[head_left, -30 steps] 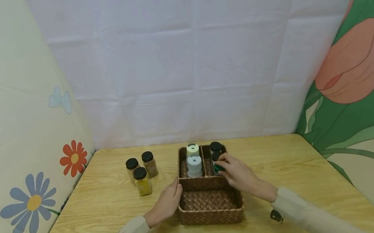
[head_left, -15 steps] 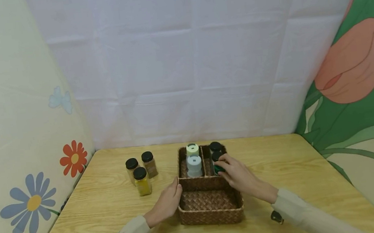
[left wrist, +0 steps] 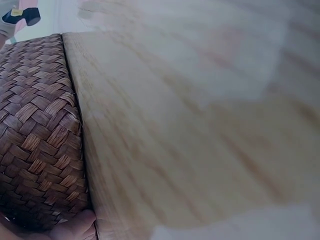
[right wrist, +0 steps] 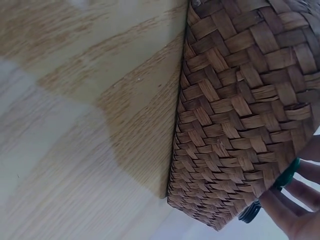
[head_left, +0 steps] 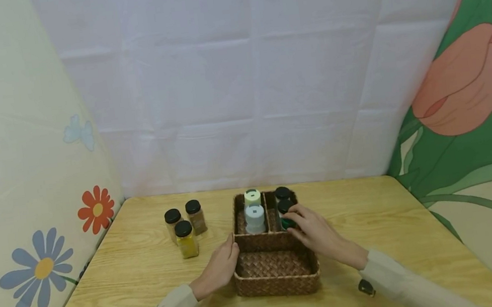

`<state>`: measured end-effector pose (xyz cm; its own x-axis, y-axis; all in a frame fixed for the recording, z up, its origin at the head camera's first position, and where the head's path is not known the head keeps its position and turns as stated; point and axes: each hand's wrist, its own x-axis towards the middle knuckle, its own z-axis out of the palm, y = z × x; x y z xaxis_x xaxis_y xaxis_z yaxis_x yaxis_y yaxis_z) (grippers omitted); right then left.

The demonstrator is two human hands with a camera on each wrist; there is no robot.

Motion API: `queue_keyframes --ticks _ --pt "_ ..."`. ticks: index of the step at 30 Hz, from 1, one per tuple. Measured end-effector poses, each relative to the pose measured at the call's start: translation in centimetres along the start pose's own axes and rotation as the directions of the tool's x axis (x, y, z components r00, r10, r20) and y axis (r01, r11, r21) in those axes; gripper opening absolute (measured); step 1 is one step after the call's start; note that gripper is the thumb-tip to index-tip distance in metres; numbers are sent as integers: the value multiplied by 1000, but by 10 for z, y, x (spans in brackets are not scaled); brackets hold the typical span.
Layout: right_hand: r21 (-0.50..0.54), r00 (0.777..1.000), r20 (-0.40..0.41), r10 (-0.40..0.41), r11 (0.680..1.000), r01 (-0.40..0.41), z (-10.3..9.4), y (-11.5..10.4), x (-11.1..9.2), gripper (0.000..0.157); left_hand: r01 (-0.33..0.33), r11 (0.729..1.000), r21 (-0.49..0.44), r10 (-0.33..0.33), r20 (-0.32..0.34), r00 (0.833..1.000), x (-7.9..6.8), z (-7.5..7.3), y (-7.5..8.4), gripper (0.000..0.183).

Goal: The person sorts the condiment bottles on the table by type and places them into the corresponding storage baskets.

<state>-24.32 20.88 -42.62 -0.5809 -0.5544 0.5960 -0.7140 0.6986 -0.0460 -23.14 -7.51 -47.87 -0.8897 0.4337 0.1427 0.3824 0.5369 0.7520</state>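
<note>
A brown woven basket (head_left: 279, 286) stands on the wooden table, divided into two small back compartments and one wide front one. My left hand (head_left: 218, 268) holds its left side; in the left wrist view the fingertips (left wrist: 75, 226) press on the woven wall. My right hand (head_left: 316, 229) reaches over the right rim and pinches a small green-topped container (head_left: 287, 224) in the back right compartment. Its body is hidden. Behind it stand two jars with black lids (head_left: 285, 206). In the back left compartment are a white-capped bottle (head_left: 255, 215) and a yellow-capped bottle (head_left: 252, 197).
Left of the basket, three black-lidded spice jars stand close together: one with yellow contents (head_left: 186, 241), a brown one (head_left: 196, 217) and a paler one (head_left: 173, 222). The wooden table (head_left: 372, 220) ends at a white cloth (head_left: 245, 148) behind. Patterned cloths flank both sides.
</note>
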Motion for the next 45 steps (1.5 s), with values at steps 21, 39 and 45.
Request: queue_keyframes --ticks 21,39,45 --pt "-62 995 -43 88 994 -90 1 3 -19 52 -16 1000 13 17 -9 1000 1 -1 -2 55" --pt "237 944 156 292 916 -322 -2 -6 -24 62 -11 1000 -6 11 -4 1000 0 0 -2 57" --pt "275 900 231 370 862 -426 -1 -6 -27 59 -18 1000 -10 18 -2 1000 0 0 -4 58"
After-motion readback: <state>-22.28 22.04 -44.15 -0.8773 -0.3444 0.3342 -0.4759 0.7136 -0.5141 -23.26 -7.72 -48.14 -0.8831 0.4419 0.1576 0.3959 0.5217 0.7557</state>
